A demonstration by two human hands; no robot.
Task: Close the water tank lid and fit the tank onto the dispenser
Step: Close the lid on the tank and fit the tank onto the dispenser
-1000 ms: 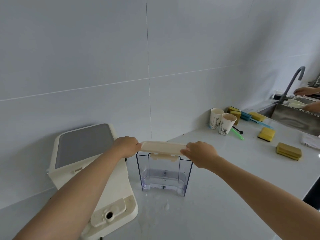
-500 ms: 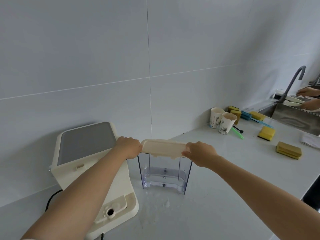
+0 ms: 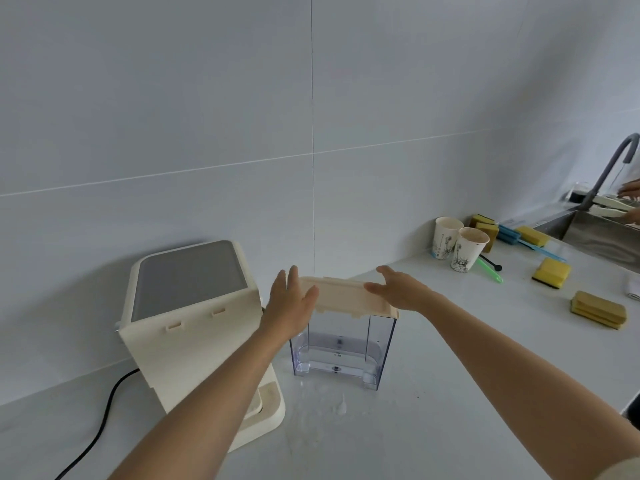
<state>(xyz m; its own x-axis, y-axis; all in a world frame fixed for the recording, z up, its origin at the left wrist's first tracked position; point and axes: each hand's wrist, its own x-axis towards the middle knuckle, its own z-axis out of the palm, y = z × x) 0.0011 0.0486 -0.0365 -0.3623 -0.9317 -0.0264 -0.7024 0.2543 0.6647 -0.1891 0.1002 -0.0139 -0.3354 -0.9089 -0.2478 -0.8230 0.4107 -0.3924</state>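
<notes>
A clear plastic water tank [image 3: 341, 348] is seen standing upright on a white counter [image 3: 450, 410], just right of a cream dispenser [image 3: 194, 323]. A cream lid [image 3: 346, 295] is laid across the tank's top, its long axis running left to right; it appears seated or nearly so, though whether it is latched cannot be told. The left hand [image 3: 290, 306] is held open with fingers spread at the lid's left end, and the right hand [image 3: 398, 289] is held open, palm down, over the right end. Nothing is gripped by either hand.

The tank lies directly ahead of both hands, and the dispenser's rear ledge lies to the tank's left, so the left hand is the nearer one to the docking side. The tank would probably need to be gripped by its sides and carried leftward.

A wet patch [image 3: 332, 403] is visible before the tank. A black cable [image 3: 104, 420] trails behind the dispenser. Two paper cups [image 3: 457, 247], sponges [image 3: 550, 273] and a sink [image 3: 606, 237] are placed well to the right, clear of the path.
</notes>
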